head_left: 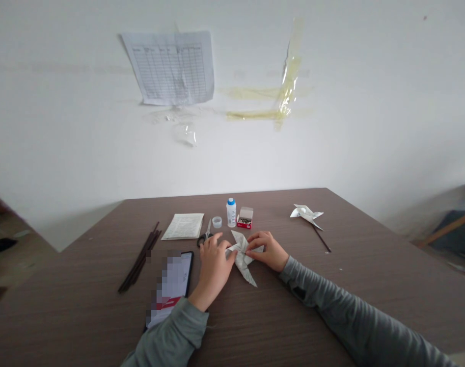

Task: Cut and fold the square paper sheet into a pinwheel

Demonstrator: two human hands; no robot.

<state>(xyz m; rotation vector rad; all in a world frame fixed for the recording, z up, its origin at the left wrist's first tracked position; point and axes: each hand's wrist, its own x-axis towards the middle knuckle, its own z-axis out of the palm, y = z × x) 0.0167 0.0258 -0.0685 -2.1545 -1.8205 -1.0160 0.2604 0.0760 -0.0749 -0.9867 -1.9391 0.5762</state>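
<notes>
A pinwheel of printed paper [244, 261] lies between my hands on the brown table, its pointed blades spread out. On its left side, my left hand [216, 257] grips the paper between thumb and fingers. From the right, my right hand [268, 250] pinches it near the middle; whether a pin is between those fingertips I cannot tell. Just beyond my left hand lie black-handled scissors [207, 235], partly covered by the fingers. Farther back stand a white bottle with a blue cap [231, 213] and an opened red box of small metal pieces [245, 219].
A finished pinwheel on a brown stick [306, 214] lies at the right. Several dark sticks [140, 259] and a stack of printed paper [183, 226] are at the left. A phone [174, 285] lies by my left forearm. A small clear cup [217, 222] is near the bottle.
</notes>
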